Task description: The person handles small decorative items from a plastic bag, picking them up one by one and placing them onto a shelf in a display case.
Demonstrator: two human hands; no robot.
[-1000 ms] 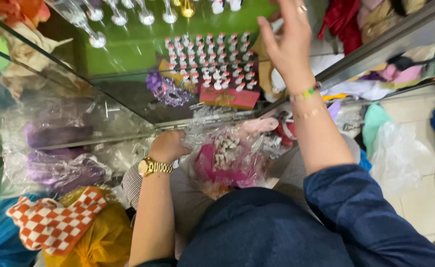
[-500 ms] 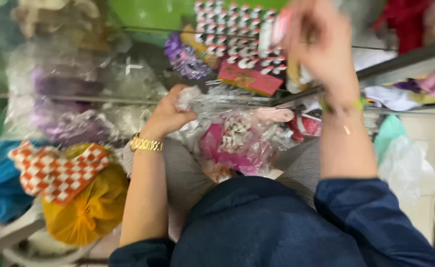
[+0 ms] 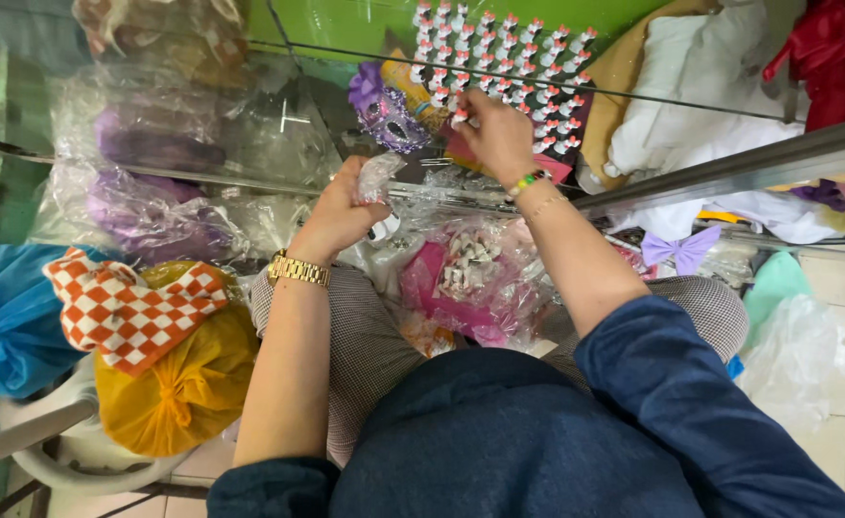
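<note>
A clear plastic bag [image 3: 499,317] lies on my lap, with a pink box and several small white figurines [image 3: 468,264] inside. My left hand [image 3: 338,216], with a gold watch on its wrist, is shut on the bunched top of that bag [image 3: 376,177]. Beyond it, on a glass shelf, a pink tray [image 3: 561,171] carries rows of small white figurines with red caps [image 3: 518,62]. My right hand [image 3: 494,134] rests on the tray's near edge, its fingertips pinched on one small figurine [image 3: 459,119].
A purple glitter mask [image 3: 391,115] lies left of the tray. A metal rail [image 3: 739,163] and glass shelf edges cross the view. An orange-and-white checked cloth [image 3: 130,307] covers a yellow bag [image 3: 187,393]; a blue bag [image 3: 0,317], white cloth [image 3: 701,72] and lilac bow [image 3: 681,251] lie around.
My right hand came down from up in the air to the tray's near edge and closed on a figurine. My left hand lifted the bag's top slightly. The view shifted.
</note>
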